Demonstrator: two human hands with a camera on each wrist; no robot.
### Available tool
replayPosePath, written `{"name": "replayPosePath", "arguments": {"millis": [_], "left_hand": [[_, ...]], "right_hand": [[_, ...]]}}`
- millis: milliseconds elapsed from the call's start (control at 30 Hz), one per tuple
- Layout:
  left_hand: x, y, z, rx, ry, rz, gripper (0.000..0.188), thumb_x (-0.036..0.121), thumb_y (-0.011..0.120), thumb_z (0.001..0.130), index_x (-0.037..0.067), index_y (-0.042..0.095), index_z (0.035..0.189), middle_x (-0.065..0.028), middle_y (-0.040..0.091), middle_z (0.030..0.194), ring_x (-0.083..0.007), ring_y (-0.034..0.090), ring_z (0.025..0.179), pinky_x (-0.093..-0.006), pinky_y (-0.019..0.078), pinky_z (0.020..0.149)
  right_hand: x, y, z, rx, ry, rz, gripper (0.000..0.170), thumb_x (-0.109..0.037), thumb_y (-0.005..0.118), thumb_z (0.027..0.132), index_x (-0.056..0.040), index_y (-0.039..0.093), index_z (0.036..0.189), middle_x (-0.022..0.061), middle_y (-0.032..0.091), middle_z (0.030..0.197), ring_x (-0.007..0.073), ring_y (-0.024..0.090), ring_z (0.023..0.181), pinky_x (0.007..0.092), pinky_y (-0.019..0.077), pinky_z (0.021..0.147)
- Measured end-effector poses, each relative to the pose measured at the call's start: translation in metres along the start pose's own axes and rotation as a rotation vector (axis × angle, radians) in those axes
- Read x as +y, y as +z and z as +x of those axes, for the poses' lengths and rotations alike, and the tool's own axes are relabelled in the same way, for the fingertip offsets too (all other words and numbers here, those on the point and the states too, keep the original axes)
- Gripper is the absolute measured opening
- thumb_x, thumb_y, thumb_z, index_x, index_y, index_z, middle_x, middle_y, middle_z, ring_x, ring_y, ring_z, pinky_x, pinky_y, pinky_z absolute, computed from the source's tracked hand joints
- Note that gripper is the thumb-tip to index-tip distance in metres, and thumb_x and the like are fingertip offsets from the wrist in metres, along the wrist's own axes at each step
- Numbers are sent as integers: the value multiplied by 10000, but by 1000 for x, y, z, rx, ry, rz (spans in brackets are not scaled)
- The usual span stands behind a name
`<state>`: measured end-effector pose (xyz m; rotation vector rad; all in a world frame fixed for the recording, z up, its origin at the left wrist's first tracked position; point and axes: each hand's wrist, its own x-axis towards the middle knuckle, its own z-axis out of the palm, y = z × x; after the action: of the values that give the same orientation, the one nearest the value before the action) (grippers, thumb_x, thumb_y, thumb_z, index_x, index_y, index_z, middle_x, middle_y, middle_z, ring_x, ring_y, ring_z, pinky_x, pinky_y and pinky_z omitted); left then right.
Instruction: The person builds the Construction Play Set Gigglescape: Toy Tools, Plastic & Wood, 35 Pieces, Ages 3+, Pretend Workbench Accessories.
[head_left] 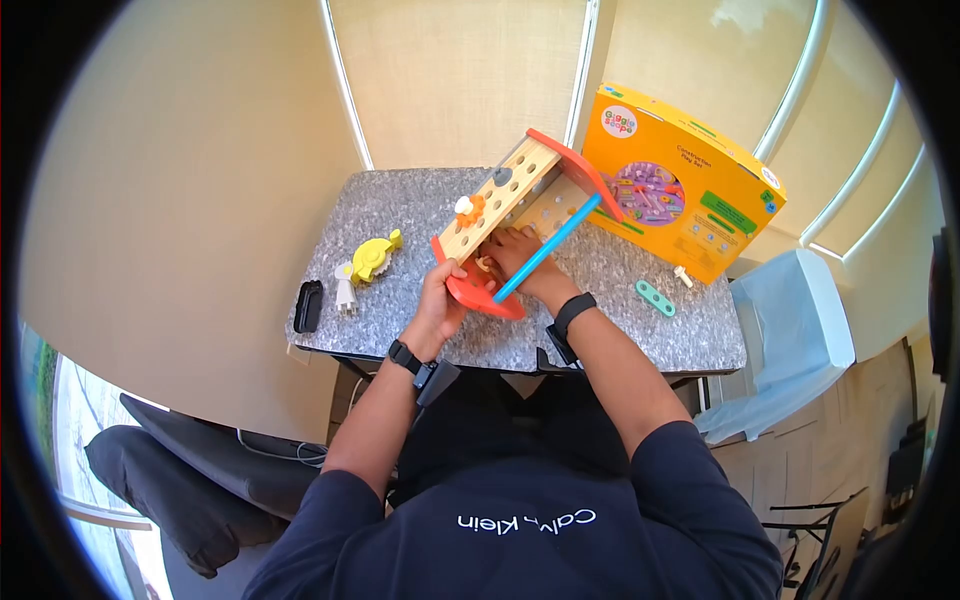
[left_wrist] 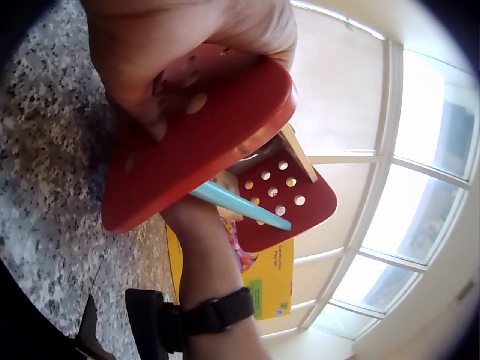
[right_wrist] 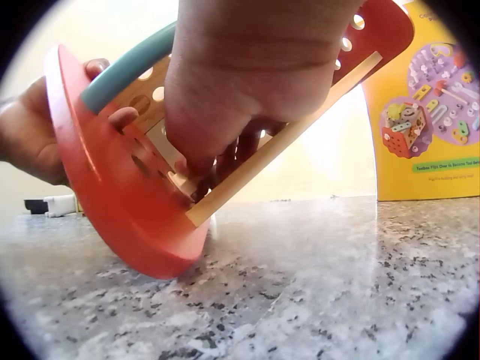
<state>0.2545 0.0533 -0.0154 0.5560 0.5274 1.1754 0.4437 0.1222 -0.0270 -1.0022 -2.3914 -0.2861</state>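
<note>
A toolbox with red end panels (head_left: 480, 297) (left_wrist: 202, 142) (right_wrist: 112, 187), perforated wooden sides (head_left: 500, 195) and a blue bar (head_left: 550, 247) (left_wrist: 244, 204) (right_wrist: 127, 69) is held tilted over the table. The left hand (head_left: 440, 300) (left_wrist: 187, 37) (right_wrist: 34, 131) grips the near red panel by its edge. Inside the box is the right hand (head_left: 525, 262) (right_wrist: 251, 82), fingers bent down beside that panel near a small pale piece (right_wrist: 180, 181); whether they pinch it is hidden. An orange gear with a white knob (head_left: 467, 209) and a grey piece (head_left: 502, 176) sit on the wooden side.
On the speckled table (head_left: 600, 330) lie yellow parts (head_left: 372, 260), a white piece (head_left: 345, 290) and a black tray (head_left: 308, 306) at left. A teal strip (head_left: 655, 298) and a small white peg (head_left: 683, 276) lie at right, before a yellow carton (head_left: 690, 180).
</note>
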Motion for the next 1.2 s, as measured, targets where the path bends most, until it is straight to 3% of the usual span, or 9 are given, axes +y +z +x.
{"name": "replayPosePath", "arguments": {"millis": [67, 333, 533, 600, 867, 1067, 1200], "left_hand": [[1, -1, 0, 6, -4, -5, 583, 96, 538, 803, -17, 482, 1373, -177, 577, 1325, -327, 590, 1197, -486, 568, 989], [0, -5, 4, -15, -4, -5, 597, 111, 537, 813, -11, 468, 1394, -168, 568, 1348, -327, 573, 1225, -492, 557, 1000], [-3, -4, -3, 45, 4, 6, 625, 122, 538, 811, -2, 454, 1418, -162, 554, 1368, -330, 557, 1249, -506, 547, 1008], [-3, -8, 3, 7, -6, -13, 638, 118, 540, 802, 3, 453, 1423, -161, 554, 1367, -334, 560, 1245, -512, 545, 1007], [-2, -6, 1, 24, 4, -16, 624, 108, 535, 788, -5, 473, 1399, -172, 568, 1335, -343, 573, 1216, -502, 548, 1004], [-6, -9, 1, 21, -5, -49, 605, 102, 536, 776, -17, 485, 1367, -168, 594, 1269, -331, 587, 1171, -498, 544, 1015], [-13, -9, 0, 68, 15, -29, 596, 89, 530, 771, -13, 495, 1357, -159, 607, 1233, -318, 595, 1161, -496, 538, 1025]], "right_hand": [[-1, 4, 1, 25, -5, -2, 132, -213, 676, 847, -159, 732, 953, 64, 636, 962, 246, 640, 1015, 421, 407, 870], [3, -1, 2, -88, -20, 21, 293, -232, 653, 864, -168, 672, 1149, 82, 665, 1065, 275, 653, 1081, 433, 425, 915], [1, 3, 2, -153, -5, -35, 314, -245, 647, 862, -179, 681, 1167, 86, 669, 1109, 282, 648, 1114, 458, 443, 946], [-7, -3, 1, -58, -19, -115, 289, -265, 618, 887, -208, 689, 1161, 72, 674, 1105, 270, 650, 1120, 444, 446, 945], [-3, 12, -2, -27, -61, -145, 282, -256, 638, 878, -207, 700, 1149, 72, 678, 1090, 256, 659, 1066, 417, 439, 898], [-11, 6, 2, -134, 9, -72, 381, -282, 648, 834, -227, 710, 1206, 101, 660, 1165, 289, 607, 1153, 456, 422, 944], [-16, 6, 7, -159, 59, -109, 319, -295, 657, 819, -209, 724, 1119, 99, 654, 1134, 296, 605, 1105, 440, 419, 913]]}}
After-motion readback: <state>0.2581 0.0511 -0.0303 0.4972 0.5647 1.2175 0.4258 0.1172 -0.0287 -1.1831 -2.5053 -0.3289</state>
